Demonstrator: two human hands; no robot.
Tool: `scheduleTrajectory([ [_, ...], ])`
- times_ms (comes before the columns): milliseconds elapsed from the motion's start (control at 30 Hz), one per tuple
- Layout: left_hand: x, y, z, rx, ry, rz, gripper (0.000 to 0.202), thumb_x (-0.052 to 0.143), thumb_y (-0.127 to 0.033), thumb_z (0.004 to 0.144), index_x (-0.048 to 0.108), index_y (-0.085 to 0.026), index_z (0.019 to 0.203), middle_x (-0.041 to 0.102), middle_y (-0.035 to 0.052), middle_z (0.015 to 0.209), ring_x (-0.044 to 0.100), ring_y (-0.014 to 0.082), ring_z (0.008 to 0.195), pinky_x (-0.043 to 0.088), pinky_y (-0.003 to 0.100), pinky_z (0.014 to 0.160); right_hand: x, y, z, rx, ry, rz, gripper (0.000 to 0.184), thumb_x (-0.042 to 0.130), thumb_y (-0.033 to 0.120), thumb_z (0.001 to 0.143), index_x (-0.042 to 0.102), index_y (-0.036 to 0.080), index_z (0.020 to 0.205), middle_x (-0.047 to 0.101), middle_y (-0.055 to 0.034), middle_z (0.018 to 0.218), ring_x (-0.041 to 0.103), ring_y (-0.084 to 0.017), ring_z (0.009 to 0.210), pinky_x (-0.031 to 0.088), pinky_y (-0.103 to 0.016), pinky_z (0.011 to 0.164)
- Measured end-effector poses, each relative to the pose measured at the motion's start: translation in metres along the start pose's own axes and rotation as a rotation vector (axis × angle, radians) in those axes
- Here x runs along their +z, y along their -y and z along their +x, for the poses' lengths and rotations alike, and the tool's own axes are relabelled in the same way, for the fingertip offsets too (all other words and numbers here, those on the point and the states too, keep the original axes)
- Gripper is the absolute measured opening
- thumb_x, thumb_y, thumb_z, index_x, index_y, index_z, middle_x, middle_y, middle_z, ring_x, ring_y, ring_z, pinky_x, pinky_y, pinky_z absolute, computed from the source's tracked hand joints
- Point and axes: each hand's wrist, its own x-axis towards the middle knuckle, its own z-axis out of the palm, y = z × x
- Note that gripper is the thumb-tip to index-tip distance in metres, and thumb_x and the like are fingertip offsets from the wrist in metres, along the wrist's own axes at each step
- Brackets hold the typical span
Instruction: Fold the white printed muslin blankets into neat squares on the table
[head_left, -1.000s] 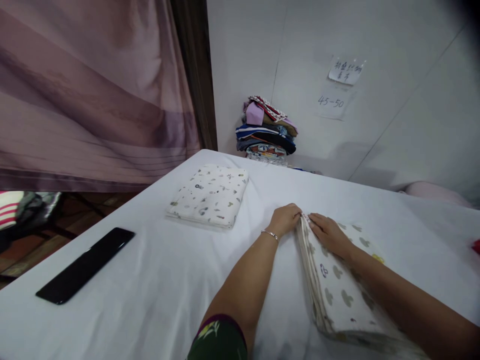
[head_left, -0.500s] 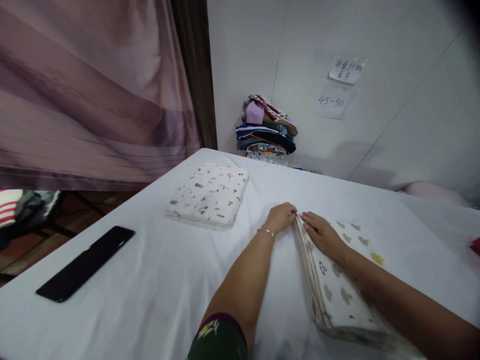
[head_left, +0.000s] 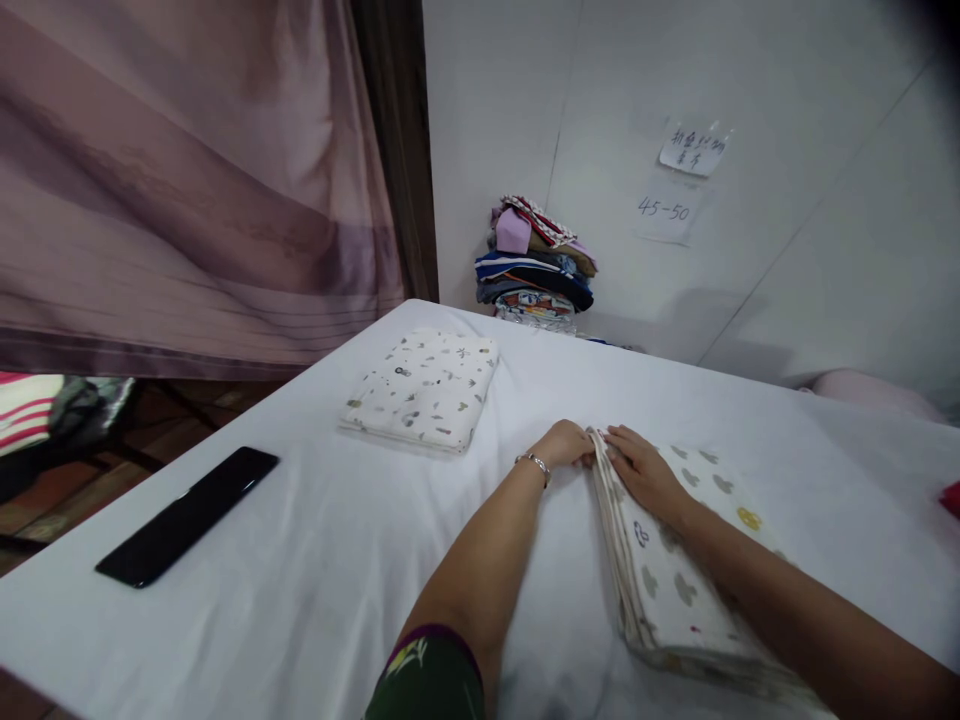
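A folded white cloth [head_left: 660, 590] printed with grey shapes lies on the right of the white-covered table, several layers thick. My left hand [head_left: 564, 444], with a bracelet at the wrist, is closed on the cloth's far left corner; the fingertips are partly hidden behind the layers. Flat on top, near that same corner, rests my right hand [head_left: 646, 475] with its fingers stretched out, and the forearm crosses the cloth. Another folded cloth [head_left: 424, 390], white with small printed figures, lies farther off to the left, apart from both hands.
A long black flat object [head_left: 187, 515] lies near the table's left edge. Beyond the far edge, a pile of folded clothes [head_left: 536, 265] stands by the wall. Paper notes [head_left: 664, 212] are stuck to the wall. A pinkish curtain [head_left: 187, 180] hangs at the left.
My left hand has shifted slightly down at the cloth's corner, its fingers now tucked more behind the edge. My right hand stays flat on top. The view has moved a little.
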Motion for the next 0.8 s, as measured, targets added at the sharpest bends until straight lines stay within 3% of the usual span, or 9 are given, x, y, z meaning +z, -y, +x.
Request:
scheduleTrajectory([
  [167, 0.012, -0.003, -0.007, -0.051, -0.09, -0.088, 0.013, 0.056, -0.021, 0.069, 0.061, -0.013, 0.06, 0.056, -0.0035, 0.051, 0.045, 0.0048, 0.041, 0.037, 0.016, 0.045, -0.013, 0.017, 0.002, 0.042, -0.054, -0.036, 0.034, 0.04, 0.037, 0.086, 0.065, 0.019, 0.1, 0.059, -0.0097, 0.111, 0.05, -0.022, 0.106, 0.037, -0.037, 0.094],
  [333, 0.027, -0.001, -0.016, -0.101, -0.189, -0.146, 0.012, 0.056, -0.019, 0.072, 0.064, -0.012, 0.078, 0.061, -0.0014, 0.058, 0.053, 0.0071, 0.046, 0.041, 0.017, 0.047, -0.033, 0.045, 0.006, 0.274, 0.178, -0.102, 0.03, 0.038, 0.039, 0.087, 0.062, 0.021, 0.087, 0.065, -0.004, 0.08, 0.057, -0.017, 0.075, 0.039, -0.027, 0.066],
  [500, 0.042, 0.002, -0.024, -0.127, -0.308, -0.144, 0.018, 0.052, -0.016, 0.074, 0.064, -0.013, 0.086, 0.064, 0.0012, 0.065, 0.058, 0.0089, 0.05, 0.043, 0.018, 0.048, -0.036, 0.055, 0.017, 0.398, 0.314, -0.232, 0.025, 0.046, 0.035, 0.08, 0.063, 0.018, 0.088, 0.067, -0.0073, 0.084, 0.059, -0.02, 0.077, 0.036, -0.026, 0.062],
  [667, 0.05, 0.002, -0.031, -0.077, -0.406, -0.1, 0.018, 0.05, -0.016, 0.074, 0.065, -0.013, 0.083, 0.066, 0.0036, 0.069, 0.059, 0.0113, 0.054, 0.046, 0.021, 0.054, -0.033, 0.055, 0.026, 0.387, 0.338, -0.251, 0.019, 0.048, 0.022, 0.072, 0.065, 0.016, 0.078, 0.066, -0.0076, 0.079, 0.058, -0.019, 0.075, 0.034, -0.025, 0.061],
  [800, 0.053, 0.002, -0.035, -0.005, -0.452, -0.085, 0.021, 0.05, -0.017, 0.076, 0.065, -0.016, 0.09, 0.068, 0.0047, 0.08, 0.063, 0.0133, 0.069, 0.048, 0.024, 0.067, -0.035, 0.056, 0.029, 0.384, 0.323, -0.23, 0.017, 0.047, 0.018, 0.071, 0.063, 0.017, 0.073, 0.065, -0.0048, 0.072, 0.057, -0.015, 0.069, 0.033, -0.023, 0.058],
])
